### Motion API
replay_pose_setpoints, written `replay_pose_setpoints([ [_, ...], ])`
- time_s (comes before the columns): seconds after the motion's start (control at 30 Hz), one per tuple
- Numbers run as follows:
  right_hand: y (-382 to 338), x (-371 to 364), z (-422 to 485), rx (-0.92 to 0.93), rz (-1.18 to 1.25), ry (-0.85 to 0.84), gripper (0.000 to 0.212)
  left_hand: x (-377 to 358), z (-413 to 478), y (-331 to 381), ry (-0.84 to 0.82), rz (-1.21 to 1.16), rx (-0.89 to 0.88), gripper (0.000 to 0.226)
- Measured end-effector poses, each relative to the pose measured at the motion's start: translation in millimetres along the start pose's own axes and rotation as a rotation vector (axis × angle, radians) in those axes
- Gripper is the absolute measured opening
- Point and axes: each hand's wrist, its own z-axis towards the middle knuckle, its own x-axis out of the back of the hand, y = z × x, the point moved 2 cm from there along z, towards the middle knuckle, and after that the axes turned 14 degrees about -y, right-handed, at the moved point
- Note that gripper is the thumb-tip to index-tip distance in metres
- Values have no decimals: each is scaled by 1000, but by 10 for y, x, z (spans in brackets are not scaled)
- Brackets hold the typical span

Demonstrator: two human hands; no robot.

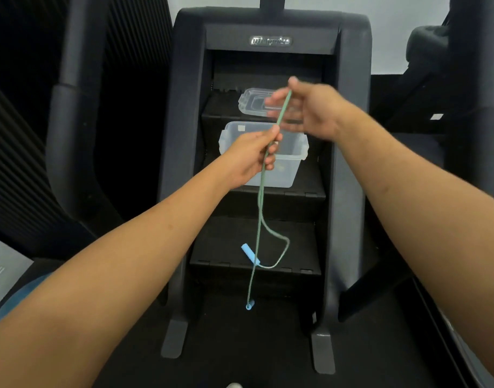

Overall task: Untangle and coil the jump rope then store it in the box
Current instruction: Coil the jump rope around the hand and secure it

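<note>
A thin green jump rope [258,208] with two light blue handles hangs in front of a black stair machine. My right hand [310,107] pinches the rope's upper part, blurred by motion. My left hand [254,156] grips both strands a little lower. Below it the strands hang down; one handle [250,254] dangles at the lower step, the other [249,305] near the floor. A clear plastic box [289,163] stands open on a step behind my left hand. Its clear lid [253,103] lies on the step above.
The black stair machine [184,135] has several steps and two side frames with feet on the dark floor. Dark gym equipment stands to the left and right. A grey panel [2,273] shows at the lower left.
</note>
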Motion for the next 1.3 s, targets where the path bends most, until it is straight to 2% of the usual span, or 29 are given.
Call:
replay_pose_setpoints([
  [0.13, -599, 216, -53, 203, 198, 177, 38, 119, -136, -355, -77, 91, 61, 22],
  [0.23, -1060, 318, -138, 328, 146, 216, 35, 196, -205, -554, -85, 128, 110, 21],
  [0.33, -1269, 432, -127, 362, 84, 191, 44, 248, -271, -669, -81, 118, 132, 27],
  [0.47, -1326, 420, -251, 253, -183, 140, 39, 244, -269, -600, -41, 45, 100, 36],
  [0.6, -974, 84, -336, 3, -302, -15, 66, 139, -201, -262, 0, -49, 31, 32],
  [0.7, -355, -86, -257, -153, -337, -69, 70, 47, -155, -9, -8, -75, -13, 31],
  [0.8, 25, -223, -290, -347, -355, -178, 104, -57, -100, 192, 16, -105, -44, 31],
  [0.87, 182, -347, -326, -387, -287, -247, 112, -90, -59, 294, 60, -231, -82, 33],
  [0.93, 337, -466, -347, -312, -201, -250, 97, -88, -7, 373, 127, -345, -119, 35],
  [1.0, 481, -518, -343, -199, -144, -186, 69, -59, 41, 425, 195, -411, -119, 37],
  [1.07, 543, -571, -371, -121, -176, -120, 44, -3, 57, 461, 265, -366, -119, 39],
  [1.13, 510, -614, -410, -74, -246, -83, 35, 50, 40, 469, 327, -233, -100, 42],
  [1.2, 384, -652, -447, -13, -226, -62, 33, 46, -18, 415, 290, -147, -37, 48],
  [1.3, 125, -683, -441, 74, -64, 2, 28, -86, -146, 310, 93, -189, -23, 62],
])
